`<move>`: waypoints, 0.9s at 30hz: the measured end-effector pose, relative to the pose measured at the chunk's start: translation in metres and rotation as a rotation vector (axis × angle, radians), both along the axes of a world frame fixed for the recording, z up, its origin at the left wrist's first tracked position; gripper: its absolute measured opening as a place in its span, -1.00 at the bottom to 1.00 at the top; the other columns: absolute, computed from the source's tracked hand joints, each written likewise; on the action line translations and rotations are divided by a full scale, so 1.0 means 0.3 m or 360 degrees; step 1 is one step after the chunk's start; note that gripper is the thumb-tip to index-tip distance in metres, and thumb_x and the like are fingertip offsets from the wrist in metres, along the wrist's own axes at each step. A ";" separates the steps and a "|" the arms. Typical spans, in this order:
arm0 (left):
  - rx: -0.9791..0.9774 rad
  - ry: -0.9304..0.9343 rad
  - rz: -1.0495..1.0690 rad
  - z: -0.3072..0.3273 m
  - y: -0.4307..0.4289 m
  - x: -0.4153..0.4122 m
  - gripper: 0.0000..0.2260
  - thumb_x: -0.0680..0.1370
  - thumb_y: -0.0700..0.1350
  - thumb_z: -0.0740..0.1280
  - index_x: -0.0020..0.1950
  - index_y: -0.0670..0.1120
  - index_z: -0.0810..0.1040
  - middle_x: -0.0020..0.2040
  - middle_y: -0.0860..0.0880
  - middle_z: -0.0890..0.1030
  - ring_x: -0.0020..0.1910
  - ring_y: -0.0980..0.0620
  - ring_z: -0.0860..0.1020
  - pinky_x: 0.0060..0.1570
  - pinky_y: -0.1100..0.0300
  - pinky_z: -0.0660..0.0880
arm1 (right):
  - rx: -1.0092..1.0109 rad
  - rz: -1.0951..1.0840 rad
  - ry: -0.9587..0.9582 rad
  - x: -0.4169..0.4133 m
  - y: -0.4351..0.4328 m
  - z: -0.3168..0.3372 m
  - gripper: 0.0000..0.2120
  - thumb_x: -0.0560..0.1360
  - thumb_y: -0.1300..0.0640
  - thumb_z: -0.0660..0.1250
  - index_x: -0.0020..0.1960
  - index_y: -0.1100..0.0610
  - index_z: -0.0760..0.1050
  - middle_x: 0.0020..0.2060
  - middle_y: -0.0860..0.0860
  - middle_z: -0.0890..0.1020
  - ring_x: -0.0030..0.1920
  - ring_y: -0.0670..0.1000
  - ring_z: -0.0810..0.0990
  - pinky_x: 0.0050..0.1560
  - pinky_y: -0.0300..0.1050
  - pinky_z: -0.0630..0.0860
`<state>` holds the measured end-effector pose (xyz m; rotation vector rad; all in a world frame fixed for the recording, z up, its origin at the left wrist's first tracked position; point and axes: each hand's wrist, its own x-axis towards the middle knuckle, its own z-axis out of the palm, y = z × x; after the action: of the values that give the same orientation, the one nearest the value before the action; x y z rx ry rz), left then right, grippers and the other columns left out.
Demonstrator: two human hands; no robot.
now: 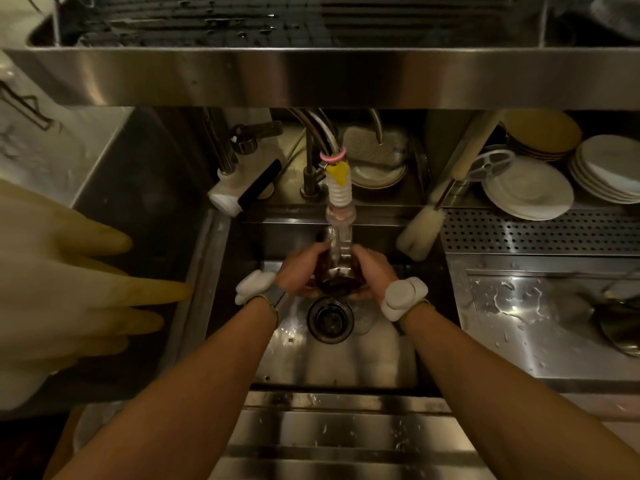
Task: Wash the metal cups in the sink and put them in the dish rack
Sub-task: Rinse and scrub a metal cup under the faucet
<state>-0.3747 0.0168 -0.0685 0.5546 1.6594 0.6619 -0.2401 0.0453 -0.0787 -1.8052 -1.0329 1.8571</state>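
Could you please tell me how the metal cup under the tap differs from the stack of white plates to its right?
The metal cup is held between the left hand and right hand over the sink. The white plates lie stacked and untouched. The cup is under the tap, while the plates sit off to the side of it. The cup looks dark and deep, and the plates look pale and flat. Both are tableware.

One cup (337,282), two hands (299,271) (374,268), one brush (420,230), one drain (330,318), one glove (52,289), two wristbands (254,287) (403,296), one sink (346,368).
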 end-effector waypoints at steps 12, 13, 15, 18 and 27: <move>0.0194 -0.0079 0.0191 0.015 0.002 0.014 -0.81 0.55 -0.07 0.23 -0.23 -0.06 0.52 -0.31 -0.05 0.58 -0.34 0.03 0.55 -0.37 0.30 0.47 | 0.0187 -0.0048 0.0176 0.005 -0.006 0.017 -0.57 0.49 0.16 0.36 0.31 0.07 0.33 -0.01 0.05 0.53 -0.15 -0.01 0.55 -0.21 -0.07 0.56; 0.0241 -0.0059 0.0176 0.014 0.006 0.017 -0.82 0.54 -0.12 0.23 -0.25 -0.04 0.52 -0.29 -0.06 0.56 -0.31 0.02 0.53 -0.29 0.25 0.44 | 0.0248 -0.0069 0.0190 0.004 -0.009 0.019 -0.55 0.47 0.21 0.38 0.31 0.09 0.32 0.00 0.04 0.53 -0.12 -0.01 0.55 -0.16 -0.07 0.56; 0.0320 -0.0052 0.0138 0.014 0.003 0.025 -0.81 0.52 -0.21 0.22 -0.23 0.00 0.54 -0.26 -0.04 0.54 -0.23 0.02 0.50 -0.22 0.19 0.39 | 0.0336 -0.0117 0.0187 0.005 -0.009 0.008 -0.50 0.44 0.25 0.41 0.33 0.14 0.33 0.07 0.07 0.57 -0.01 0.06 0.58 -0.01 0.01 0.58; 0.0376 -0.0113 0.0108 0.030 -0.001 0.034 -0.79 0.54 -0.25 0.22 -0.14 0.03 0.54 -0.23 0.00 0.56 -0.23 0.07 0.51 -0.27 0.22 0.41 | 0.0328 -0.0146 0.0151 0.007 -0.006 0.005 -0.50 0.44 0.20 0.41 0.34 0.12 0.37 0.18 0.15 0.57 0.13 0.16 0.57 0.15 0.10 0.54; 0.0154 -0.0112 0.0152 0.026 -0.010 0.019 -0.61 0.52 0.28 0.21 0.14 0.03 0.52 0.12 -0.03 0.60 0.08 -0.04 0.56 0.04 0.03 0.52 | -0.0070 -0.0429 0.0323 -0.025 0.018 0.019 -0.78 0.53 0.07 0.27 -0.02 0.21 0.59 0.12 0.27 0.61 0.10 0.24 0.59 0.24 0.12 0.49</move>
<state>-0.3689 0.0137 -0.0608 0.5175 1.6018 0.8262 -0.2477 0.0507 -0.0730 -1.6447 -0.6469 1.8596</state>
